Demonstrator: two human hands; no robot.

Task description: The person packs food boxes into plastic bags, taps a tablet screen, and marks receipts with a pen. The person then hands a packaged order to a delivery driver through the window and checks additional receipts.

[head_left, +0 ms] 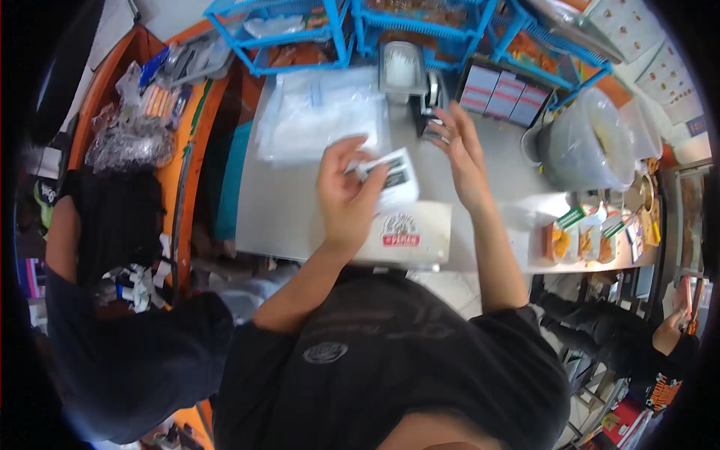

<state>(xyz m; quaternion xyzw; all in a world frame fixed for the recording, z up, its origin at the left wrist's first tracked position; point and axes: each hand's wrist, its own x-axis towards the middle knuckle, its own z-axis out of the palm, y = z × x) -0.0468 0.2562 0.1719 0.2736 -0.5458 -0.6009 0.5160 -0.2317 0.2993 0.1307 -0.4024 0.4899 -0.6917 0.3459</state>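
Note:
My left hand (pixel 346 196) is closed on a white printed slip (pixel 397 178) with dark blocks of print, pinched between thumb and fingers above the metal table. Below it, near the table's front edge, lies a pale paper item (pixel 431 225) with a black and red logo. My right hand (pixel 466 154) is raised with its fingers apart and nothing visible in them. Just beyond its fingertips stands a small black and silver device (pixel 430 120), partly hidden by the fingers. I cannot make out its kind.
A stack of clear plastic bags (pixel 319 112) lies at the back left. Behind stand a metal container (pixel 401 67), a tablet screen (pixel 505 91) and blue racks (pixel 285 37). At right are a large translucent tub (pixel 585 142) and packed food boxes (pixel 570 241). People stand at both sides.

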